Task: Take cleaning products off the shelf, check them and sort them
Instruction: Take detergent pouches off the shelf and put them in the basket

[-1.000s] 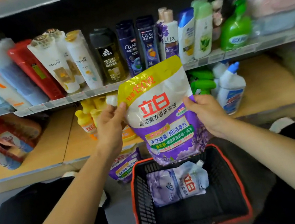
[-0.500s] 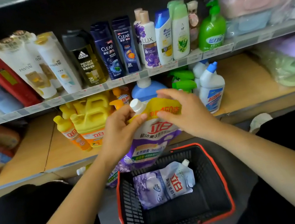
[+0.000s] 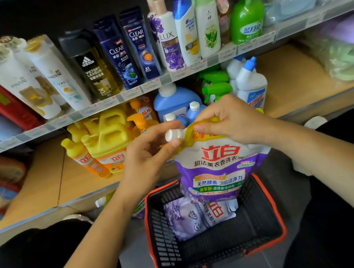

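Observation:
A purple and yellow detergent pouch (image 3: 220, 168) with red characters hangs upright over the black basket with a red rim (image 3: 278, 217). My left hand (image 3: 151, 152) pinches the pouch's white screw cap (image 3: 174, 134) between thumb and fingers. My right hand (image 3: 230, 119) grips the yellow top edge of the pouch. A second purple pouch (image 3: 195, 218) lies flat inside the basket, partly hidden behind the held one.
The lower wooden shelf (image 3: 289, 81) holds yellow detergent jugs (image 3: 106, 141), a blue bottle (image 3: 175, 101), green sprayers and white toilet-cleaner bottles (image 3: 250, 87). Shampoo bottles (image 3: 117, 54) line the upper shelf. Another pouch (image 3: 137, 207) lies on the floor left of the basket.
The pouch was turned and lowered toward the basket. My right hand moved from its side to its top edge, and my left hand shifted onto the white cap.

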A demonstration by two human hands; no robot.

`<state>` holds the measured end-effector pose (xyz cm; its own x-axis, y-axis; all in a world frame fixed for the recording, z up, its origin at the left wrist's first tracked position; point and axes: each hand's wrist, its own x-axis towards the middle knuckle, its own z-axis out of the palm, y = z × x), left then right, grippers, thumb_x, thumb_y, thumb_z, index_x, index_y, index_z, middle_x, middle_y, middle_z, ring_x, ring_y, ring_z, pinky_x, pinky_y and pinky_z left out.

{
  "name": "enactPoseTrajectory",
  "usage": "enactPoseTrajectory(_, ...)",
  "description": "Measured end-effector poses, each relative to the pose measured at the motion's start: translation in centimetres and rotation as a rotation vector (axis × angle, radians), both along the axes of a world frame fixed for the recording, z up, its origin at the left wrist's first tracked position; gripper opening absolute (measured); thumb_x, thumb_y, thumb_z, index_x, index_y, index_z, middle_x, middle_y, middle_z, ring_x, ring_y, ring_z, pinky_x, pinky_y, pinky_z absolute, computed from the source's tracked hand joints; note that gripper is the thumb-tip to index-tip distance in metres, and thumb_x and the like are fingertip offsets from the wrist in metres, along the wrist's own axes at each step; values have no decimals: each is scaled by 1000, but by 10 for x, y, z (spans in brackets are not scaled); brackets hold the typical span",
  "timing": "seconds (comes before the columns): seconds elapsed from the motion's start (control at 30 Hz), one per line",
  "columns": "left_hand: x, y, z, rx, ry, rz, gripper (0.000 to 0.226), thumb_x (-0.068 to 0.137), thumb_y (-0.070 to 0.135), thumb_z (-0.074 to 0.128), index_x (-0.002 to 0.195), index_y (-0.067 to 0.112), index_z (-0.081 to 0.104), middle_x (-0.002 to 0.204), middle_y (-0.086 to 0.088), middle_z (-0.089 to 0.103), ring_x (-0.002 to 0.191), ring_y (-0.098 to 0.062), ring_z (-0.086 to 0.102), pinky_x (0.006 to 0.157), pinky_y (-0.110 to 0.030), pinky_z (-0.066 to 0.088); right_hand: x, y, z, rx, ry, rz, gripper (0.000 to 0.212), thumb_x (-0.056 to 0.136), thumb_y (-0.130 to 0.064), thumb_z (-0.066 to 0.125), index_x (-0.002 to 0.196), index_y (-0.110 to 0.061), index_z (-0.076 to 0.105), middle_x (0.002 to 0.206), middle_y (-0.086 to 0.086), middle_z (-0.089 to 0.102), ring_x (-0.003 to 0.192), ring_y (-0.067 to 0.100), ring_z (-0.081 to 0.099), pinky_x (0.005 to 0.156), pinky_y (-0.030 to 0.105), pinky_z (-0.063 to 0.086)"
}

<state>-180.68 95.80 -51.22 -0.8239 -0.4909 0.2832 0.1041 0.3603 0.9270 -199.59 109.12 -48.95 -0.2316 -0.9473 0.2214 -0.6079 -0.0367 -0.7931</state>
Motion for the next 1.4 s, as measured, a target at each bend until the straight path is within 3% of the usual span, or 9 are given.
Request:
enactPoseTrajectory(0.23, -8, 3, 1, 131, 10, 42, 31, 87, 18, 66, 116, 10, 69, 103, 3, 78, 100, -9, 71, 85, -22, 56, 0, 2, -1, -10, 135, -20, 33, 97, -25, 64, 77, 1, 70, 69, 26, 58, 68, 40, 53, 64, 52, 45)
enactPoseTrajectory(0.47, -12, 2, -3, 110, -8, 232, 17, 85, 27, 79, 96, 14, 77, 93, -9, 78, 88, -28, 72, 82, -43, 58, 10, 2, 1, -2, 241, -1, 38, 97, -25, 65, 68, 0, 62, 60, 18, 50, 62, 35, 49, 60, 49, 41)
enactPoseTrajectory(0.53, -13, 1, -4, 24, -18, 284, 6, 87, 21, 79, 88, 16, 77, 87, -3, 76, 80, -20, 68, 75, -40, 56, 14, 2, 0, 10, 257, 27, 41, 97, -24, 64, 65, 1, 58, 57, 16, 46, 59, 32, 46, 59, 47, 37)
enactPoseTrajectory(0.63, -11, -4, -1, -88, -60, 225, 13, 89, 23, 73, 95, 12, 77, 92, -5, 70, 81, -16, 65, 75, -41, 56, 15, 2, -1, 28, 200, 44, 38, 97, -21, 65, 67, 1, 61, 57, 16, 48, 59, 31, 47, 59, 44, 37)
enactPoseTrajectory(0.77, -2, -12, 10, -251, -87, 39, 16, 90, 22, 68, 101, 14, 76, 101, -8, 70, 94, -13, 65, 81, -26, 53, 13, 2, -2, 23, 105, 41, 29, 97, -20, 65, 73, -5, 70, 57, 9, 52, 56, 19, 44, 57, 36, 35)
enactPoseTrajectory(0.87, 3, -18, 16, -348, -100, -73, 15, 92, 9, 69, 104, 10, 78, 110, -10, 71, 107, -19, 66, 90, -31, 55, 11, 2, -3, 29, 85, 17, 24, 96, -21, 65, 83, -4, 76, 64, 21, 57, 59, 28, 46, 59, 40, 39)
enactPoseTrajectory(0.93, 6, -20, 17, -423, -116, -115, 17, 91, -1, 69, 103, 7, 79, 115, -12, 69, 107, -23, 66, 89, -38, 56, 8, 3, -3, 32, 69, -6, 22, 96, -20, 66, 86, -4, 77, 66, 24, 58, 59, 19, 43, 59, 41, 40)
enactPoseTrajectory(1.17, 5, -13, 17, -418, -54, -88, 20, 90, 2, 72, 109, 6, 76, 112, -11, 70, 108, -21, 66, 85, -36, 58, 2, 1, -3, 16, 82, -10, 20, 95, -23, 66, 91, -7, 79, 75, 23, 67, 69, 33, 59, 67, 49, 49)
enactPoseTrajectory(1.4, 1, -15, 12, -453, -144, 49, 25, 91, 23, 72, 112, 10, 75, 96, -6, 70, 85, -17, 65, 75, -31, 55, 4, 1, -6, -8, 166, 30, 20, 96, -22, 66, 91, -7, 78, 68, 15, 64, 68, 34, 58, 63, 46, 47)
